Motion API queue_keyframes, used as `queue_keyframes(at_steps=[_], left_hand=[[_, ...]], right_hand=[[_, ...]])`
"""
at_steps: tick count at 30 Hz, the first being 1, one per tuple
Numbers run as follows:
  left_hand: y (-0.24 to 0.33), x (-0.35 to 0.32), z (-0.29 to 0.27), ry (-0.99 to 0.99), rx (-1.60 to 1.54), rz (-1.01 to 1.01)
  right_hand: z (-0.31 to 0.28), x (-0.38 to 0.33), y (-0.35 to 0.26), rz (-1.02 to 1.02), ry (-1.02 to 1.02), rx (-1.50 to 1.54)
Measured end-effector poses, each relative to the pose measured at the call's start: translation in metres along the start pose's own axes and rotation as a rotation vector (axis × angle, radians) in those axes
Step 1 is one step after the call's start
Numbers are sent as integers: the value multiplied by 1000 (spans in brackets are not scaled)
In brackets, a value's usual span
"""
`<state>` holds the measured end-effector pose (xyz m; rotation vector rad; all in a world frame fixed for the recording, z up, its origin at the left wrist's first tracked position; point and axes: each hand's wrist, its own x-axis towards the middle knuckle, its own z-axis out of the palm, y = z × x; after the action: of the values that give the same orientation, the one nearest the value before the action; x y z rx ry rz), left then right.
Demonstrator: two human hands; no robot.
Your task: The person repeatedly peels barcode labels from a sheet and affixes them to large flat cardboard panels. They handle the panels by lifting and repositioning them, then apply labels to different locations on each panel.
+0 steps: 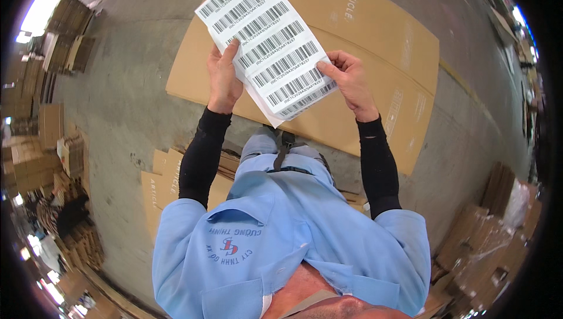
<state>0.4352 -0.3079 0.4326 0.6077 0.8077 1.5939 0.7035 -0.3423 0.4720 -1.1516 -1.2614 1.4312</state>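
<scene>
Left hand (224,81) part-curled, thumb on top, pinching the left edge of the barcode sheet (271,43). One top sheet, 7 printed rows showing; can't tell if more lie under. Right hand (353,83) likewise, pinching the right edge. 2 hands, both occupied. Sheet's held above flat brown cardboard (384,46), layer count unclear. Step looks like sheet handling; next move probably needs one hand freed.

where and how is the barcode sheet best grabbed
Probably pinched midway along both long edges, coming from the left and right: the sheet is thin, longer than wide and bent near its lower end, so support on opposite edges should keep it flatter.
</scene>
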Motion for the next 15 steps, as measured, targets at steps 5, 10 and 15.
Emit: queue_keyframes(at_steps=[5, 10, 15], left_hand=[[-1, 14, 10, -132, 129, 89], [11, 45, -4, -300, -98, 19], [6, 51, -21, -461, -16, 39]], right_hand=[[-24, -25, 5, -4, -66, -40], [-44, -7, 21, 101, -134, -201], [-62, -9, 24, 148, -29, -135]])
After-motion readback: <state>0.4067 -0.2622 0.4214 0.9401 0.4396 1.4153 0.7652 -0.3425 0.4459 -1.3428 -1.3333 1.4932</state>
